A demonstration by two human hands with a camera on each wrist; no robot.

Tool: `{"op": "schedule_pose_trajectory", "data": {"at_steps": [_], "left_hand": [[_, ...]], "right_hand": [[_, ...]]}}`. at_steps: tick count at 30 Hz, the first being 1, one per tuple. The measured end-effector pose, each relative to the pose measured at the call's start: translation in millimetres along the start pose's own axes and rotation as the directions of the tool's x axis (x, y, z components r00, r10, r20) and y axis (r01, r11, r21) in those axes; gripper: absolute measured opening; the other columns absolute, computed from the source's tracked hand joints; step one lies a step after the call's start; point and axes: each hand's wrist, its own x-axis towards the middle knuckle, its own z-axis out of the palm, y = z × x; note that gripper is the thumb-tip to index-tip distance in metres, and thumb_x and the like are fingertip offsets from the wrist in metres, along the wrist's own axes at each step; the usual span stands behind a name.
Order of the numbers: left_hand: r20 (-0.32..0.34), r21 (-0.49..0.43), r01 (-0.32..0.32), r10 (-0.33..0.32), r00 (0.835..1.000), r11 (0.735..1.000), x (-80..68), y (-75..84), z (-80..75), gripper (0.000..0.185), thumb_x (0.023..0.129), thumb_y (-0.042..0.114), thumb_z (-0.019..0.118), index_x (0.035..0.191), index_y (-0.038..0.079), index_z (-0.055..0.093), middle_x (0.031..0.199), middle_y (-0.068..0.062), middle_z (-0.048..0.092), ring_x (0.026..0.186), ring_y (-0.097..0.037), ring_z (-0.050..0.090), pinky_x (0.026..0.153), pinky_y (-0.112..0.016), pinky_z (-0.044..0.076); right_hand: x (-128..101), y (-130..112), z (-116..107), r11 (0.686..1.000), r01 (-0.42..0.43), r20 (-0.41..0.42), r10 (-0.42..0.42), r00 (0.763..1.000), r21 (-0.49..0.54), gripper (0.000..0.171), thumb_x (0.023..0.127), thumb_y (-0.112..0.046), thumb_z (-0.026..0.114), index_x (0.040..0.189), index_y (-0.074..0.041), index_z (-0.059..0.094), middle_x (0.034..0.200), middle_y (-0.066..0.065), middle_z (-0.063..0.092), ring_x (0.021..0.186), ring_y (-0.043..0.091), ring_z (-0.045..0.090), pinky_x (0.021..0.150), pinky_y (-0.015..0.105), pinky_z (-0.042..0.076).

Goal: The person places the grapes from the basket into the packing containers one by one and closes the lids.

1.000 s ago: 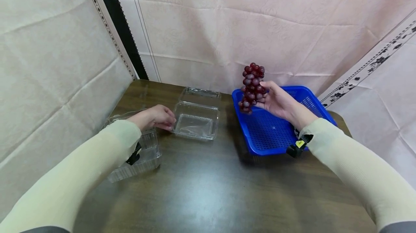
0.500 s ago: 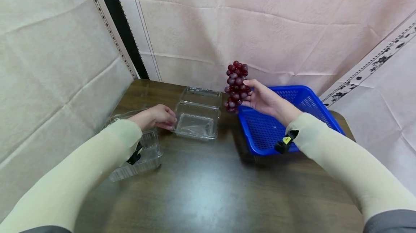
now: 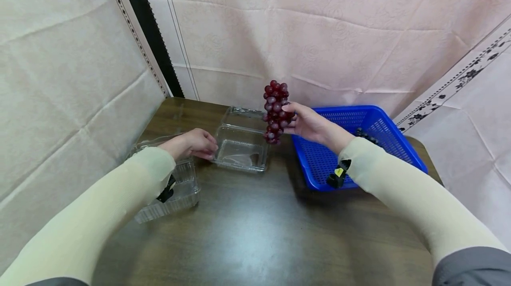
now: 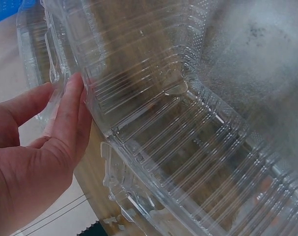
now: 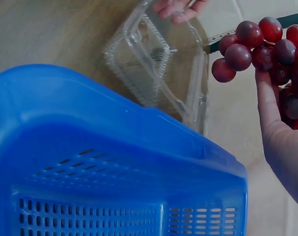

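My right hand (image 3: 310, 123) holds up a bunch of red grapes (image 3: 275, 111), thumb on the near side, above the gap between the blue basket and an open clear plastic clamshell box (image 3: 239, 149). In the right wrist view the grapes (image 5: 274, 49) sit at the upper right, against the thumb. My left hand (image 3: 198, 143) pinches the left rim of the clamshell box, which lies on the table with its lid folded back. Thumb and fingers meet on that rim in the left wrist view.
A blue perforated basket (image 3: 313, 183) stands at the right, with a dark bunch (image 3: 367, 136) partly hidden behind the right forearm. Beneath the left forearm sits a stack of clear containers (image 3: 181, 188). Pale cloth (image 3: 319, 20) hangs behind the wooden table (image 3: 255, 228).
My right hand has carried the red grapes left, from over the basket toward the open clamshell box. More of the dark bunch in the basket shows. The left hand stays on the rim.
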Motion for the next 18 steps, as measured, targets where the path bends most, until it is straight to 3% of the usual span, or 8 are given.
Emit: {"op": "schedule_pose_trajectory", "data": {"at_steps": [4, 10, 13, 18], "left_hand": [[-0.002, 0.011, 0.003, -0.003, 1.000, 1.000, 0.2, 0.3, 0.2, 0.043, 0.108, -0.001, 0.059, 0.146, -0.014, 0.045, 0.119, -0.023, 0.060, 0.083, -0.016, 0.068, 0.080, -0.026, 0.067], [-0.011, 0.038, 0.015, -0.014, 1.000, 0.999, 1.0, 0.8, -0.6, 0.042, 0.109, 0.001, 0.059, 0.147, -0.013, 0.047, 0.128, -0.027, 0.058, 0.086, -0.018, 0.068, 0.083, -0.027, 0.066], [-0.014, 0.037, 0.015, -0.015, 1.000, 0.999, 0.0, 1.1, -0.6, 0.042, 0.109, 0.001, 0.059, 0.146, -0.013, 0.047, 0.127, -0.027, 0.058, 0.087, -0.019, 0.068, 0.084, -0.028, 0.067], [-0.021, 0.034, 0.021, -0.020, 1.000, 0.999, -1.9, 2.1, 0.2, 0.038, 0.108, 0.000, 0.059, 0.143, -0.012, 0.049, 0.125, -0.026, 0.059, 0.088, -0.019, 0.068, 0.084, -0.029, 0.067]], "right_hand": [[5.3, 4.7, 3.9, 0.999, -0.005, 0.009, 0.005, 1.000, -0.040, 0.034, 0.105, -0.021, 0.050, 0.139, -0.015, 0.053, 0.122, 0.003, 0.068, 0.099, 0.020, 0.070, 0.100, 0.041, 0.059], [12.2, 10.0, 10.7, 0.996, -0.018, -0.014, 0.017, 1.000, -0.082, 0.066, 0.103, -0.018, 0.052, 0.164, -0.009, 0.030, 0.129, 0.006, 0.059, 0.099, 0.018, 0.067, 0.100, 0.041, 0.058], [16.6, 14.3, 13.5, 0.994, -0.027, -0.031, 0.024, 0.999, -0.102, 0.073, 0.102, -0.016, 0.053, 0.168, -0.008, 0.021, 0.128, 0.006, 0.057, 0.094, 0.017, 0.067, 0.094, 0.039, 0.060], [22.0, 21.7, 19.8, 0.989, -0.058, -0.048, 0.052, 0.997, -0.139, 0.079, 0.100, -0.014, 0.056, 0.169, -0.009, 0.017, 0.135, 0.010, 0.050, 0.100, 0.023, 0.064, 0.108, 0.052, 0.054]]}}
